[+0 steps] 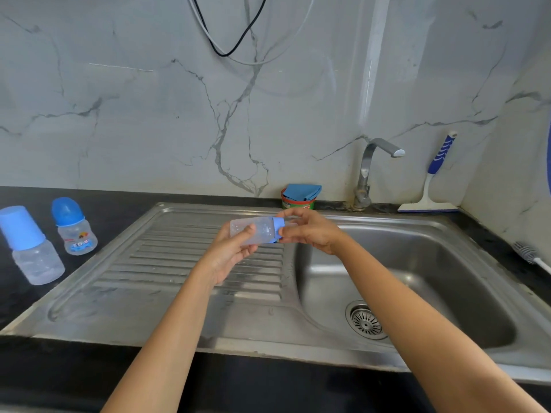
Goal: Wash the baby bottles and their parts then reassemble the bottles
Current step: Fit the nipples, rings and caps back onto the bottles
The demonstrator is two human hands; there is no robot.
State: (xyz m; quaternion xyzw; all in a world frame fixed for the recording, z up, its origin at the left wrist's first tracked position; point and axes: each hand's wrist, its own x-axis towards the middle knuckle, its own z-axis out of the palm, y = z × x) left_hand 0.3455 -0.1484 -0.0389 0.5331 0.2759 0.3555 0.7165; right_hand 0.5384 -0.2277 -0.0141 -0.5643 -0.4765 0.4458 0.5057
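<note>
Far left of the sink [208, 344], on the black counter, a clear bottle with a light blue cap [31, 248] stands upright. Just beside it, a bit closer to the sink, is a smaller printed bottle [74, 226] with a darker blue cap, also upright.

Above the sink, about where the ribbed drainboard meets the basin, the person holds a third bottle [256, 229] sideways in the air. The left hand [231, 251] has its fingers curled round the clear body. The right hand [310, 231] pinches the neck end with fingers and thumb, right at the blue ring [278, 226].

Behind the sink sits a green tub with a blue cloth [299, 198] on top, then the tap [369, 171]. At the sink's back right corner a blue-handled squeegee [432, 186] leans on the wall. Off the sink's right edge lies a bottle brush [527, 253].
</note>
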